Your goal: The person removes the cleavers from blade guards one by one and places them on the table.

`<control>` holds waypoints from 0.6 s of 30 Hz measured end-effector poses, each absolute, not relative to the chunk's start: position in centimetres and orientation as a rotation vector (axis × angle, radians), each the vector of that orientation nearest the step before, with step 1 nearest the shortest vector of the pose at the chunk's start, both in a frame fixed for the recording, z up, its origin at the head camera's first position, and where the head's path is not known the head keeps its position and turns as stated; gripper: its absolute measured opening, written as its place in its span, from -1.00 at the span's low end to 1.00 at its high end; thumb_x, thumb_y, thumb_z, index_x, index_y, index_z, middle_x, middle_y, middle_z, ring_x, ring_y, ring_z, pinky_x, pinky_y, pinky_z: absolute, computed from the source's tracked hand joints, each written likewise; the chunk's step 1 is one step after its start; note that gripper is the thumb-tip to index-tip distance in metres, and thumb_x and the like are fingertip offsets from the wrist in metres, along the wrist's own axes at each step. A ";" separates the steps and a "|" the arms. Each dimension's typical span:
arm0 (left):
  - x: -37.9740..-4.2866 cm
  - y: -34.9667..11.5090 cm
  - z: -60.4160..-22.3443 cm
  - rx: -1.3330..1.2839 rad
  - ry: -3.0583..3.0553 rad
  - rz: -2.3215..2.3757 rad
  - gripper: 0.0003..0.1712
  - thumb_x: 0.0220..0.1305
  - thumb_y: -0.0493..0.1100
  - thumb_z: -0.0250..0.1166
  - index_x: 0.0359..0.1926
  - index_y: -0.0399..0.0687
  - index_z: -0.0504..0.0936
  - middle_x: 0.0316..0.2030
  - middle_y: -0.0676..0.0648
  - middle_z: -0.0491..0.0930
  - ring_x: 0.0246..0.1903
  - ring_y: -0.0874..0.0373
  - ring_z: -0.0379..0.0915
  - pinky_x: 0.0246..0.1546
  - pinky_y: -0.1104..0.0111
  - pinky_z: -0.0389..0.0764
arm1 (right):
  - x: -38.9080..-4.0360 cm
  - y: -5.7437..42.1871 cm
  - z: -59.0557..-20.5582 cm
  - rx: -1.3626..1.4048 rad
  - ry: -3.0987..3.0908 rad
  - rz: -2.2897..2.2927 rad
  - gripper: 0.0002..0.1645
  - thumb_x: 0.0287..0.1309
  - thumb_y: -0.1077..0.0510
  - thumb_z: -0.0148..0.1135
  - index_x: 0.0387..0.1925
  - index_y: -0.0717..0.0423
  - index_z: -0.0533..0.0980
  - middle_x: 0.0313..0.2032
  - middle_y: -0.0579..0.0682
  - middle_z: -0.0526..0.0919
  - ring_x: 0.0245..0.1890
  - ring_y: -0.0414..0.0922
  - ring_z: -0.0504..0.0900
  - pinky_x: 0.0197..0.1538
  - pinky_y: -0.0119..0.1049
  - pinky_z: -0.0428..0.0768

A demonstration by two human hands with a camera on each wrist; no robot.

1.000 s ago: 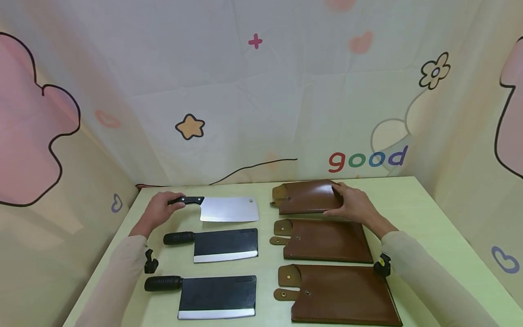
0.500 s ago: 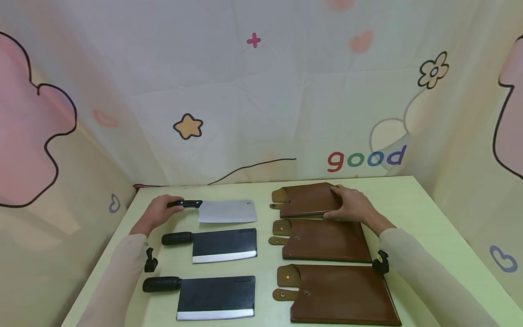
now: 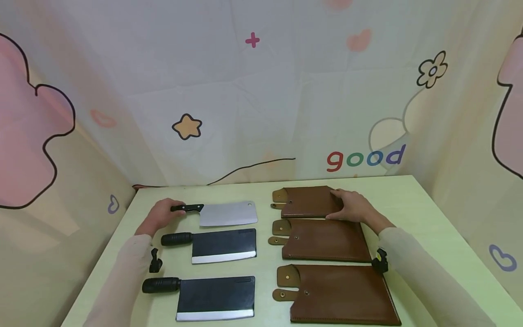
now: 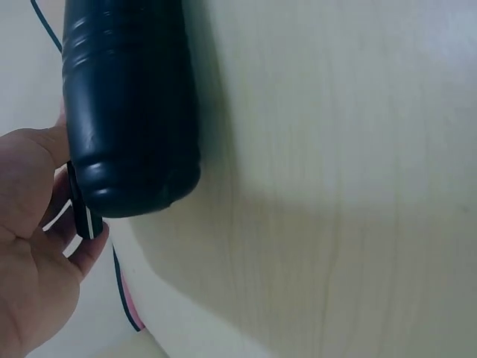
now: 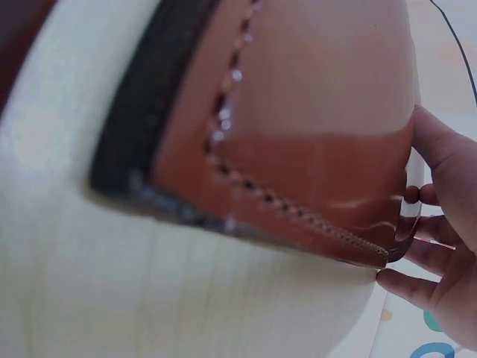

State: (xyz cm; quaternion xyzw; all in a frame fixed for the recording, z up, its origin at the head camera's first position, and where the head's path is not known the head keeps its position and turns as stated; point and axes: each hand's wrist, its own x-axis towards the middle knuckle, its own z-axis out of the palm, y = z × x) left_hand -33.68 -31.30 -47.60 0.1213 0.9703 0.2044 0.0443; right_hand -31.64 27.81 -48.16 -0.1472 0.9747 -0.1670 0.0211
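Observation:
My left hand (image 3: 162, 214) pinches the black handle of a silver cleaver (image 3: 229, 214), whose blade points right at the back of the table. In the left wrist view the fingers (image 4: 91, 250) curl at the butt of that handle, partly hidden behind another cleaver's thick black handle (image 4: 130, 112). At the back right, my right hand (image 3: 354, 206) grips the right end of a brown leather knife sheath (image 3: 307, 202), thumb on the near edge and fingers over the far edge. The sheath lies with its flap and snap strap toward the cleaver.
Two dark-bladed cleavers, a middle one (image 3: 224, 245) and a front one (image 3: 216, 297), lie nearer on the left. Right of them lie two larger brown sheaths, a middle one (image 3: 327, 240) and a front one (image 3: 343, 293). A printed cloth (image 3: 261, 113) surrounds the table (image 3: 441, 254).
The left hand and the silver cleaver have shifted slightly toward me. The right hand's sheath has come down and slightly nearer, to lie flatter beside the middle sheath.

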 end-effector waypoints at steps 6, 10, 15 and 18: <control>-33.7 -31.4 -48.1 0.353 2.951 0.615 -0.55 0.41 -0.17 0.32 0.21 -0.36 0.61 0.17 -0.43 0.57 0.22 -0.37 0.44 0.23 -0.17 0.41 | -31.7 27.9 -48.4 -0.463 3.009 -0.538 0.18 0.00 -0.23 0.58 0.45 0.35 0.29 0.37 0.41 0.39 0.32 0.37 0.43 0.28 0.24 0.43; -33.6 -31.5 -48.4 0.343 2.935 0.610 -0.53 0.41 -0.16 0.32 0.23 -0.36 0.60 0.19 -0.44 0.56 0.23 -0.38 0.42 0.23 -0.18 0.41 | -31.7 28.0 -48.6 -0.453 2.990 -0.567 0.14 0.02 -0.22 0.57 0.44 0.34 0.32 0.37 0.42 0.38 0.32 0.37 0.42 0.28 0.24 0.43; -33.5 -31.5 -48.2 0.359 2.931 0.657 -0.43 0.44 -0.16 0.30 0.33 -0.40 0.48 0.24 -0.46 0.50 0.31 -0.43 0.31 0.28 -0.21 0.33 | -31.5 28.3 -48.2 -0.491 2.970 -0.597 0.07 0.11 -0.22 0.51 0.44 0.32 0.33 0.42 0.43 0.30 0.38 0.39 0.34 0.32 0.27 0.37; -33.2 -31.4 -47.7 0.375 2.956 0.714 -0.38 0.48 -0.12 0.26 0.39 -0.41 0.40 0.29 -0.46 0.44 0.35 -0.44 0.24 0.30 -0.23 0.30 | -31.2 28.5 -47.5 -0.515 2.979 -0.613 0.03 0.16 -0.22 0.46 0.45 0.28 0.32 0.45 0.40 0.27 0.40 0.38 0.30 0.32 0.28 0.35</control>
